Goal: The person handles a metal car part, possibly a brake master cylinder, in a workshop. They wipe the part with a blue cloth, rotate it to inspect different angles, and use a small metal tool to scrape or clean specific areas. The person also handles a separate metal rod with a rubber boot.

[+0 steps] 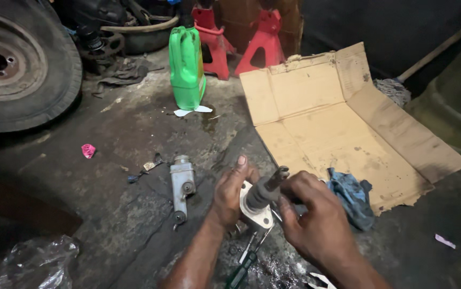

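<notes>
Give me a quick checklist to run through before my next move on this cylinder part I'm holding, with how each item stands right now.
1. Left hand steadies the flanged cylinder at the flange: ok.
2. Right hand has a grip on the cylinder's rod end: ok, fingers close around it.
3. Second cylinder lies apart on the floor, out of the way: ok.
4. Rag within reach beside the right hand: ok.
5. Floor under the hands dry: not ok, wet, oily patch below the wrists.
6. Tool under the hands ready to pick up: cannot tell, mostly hidden.
</notes>
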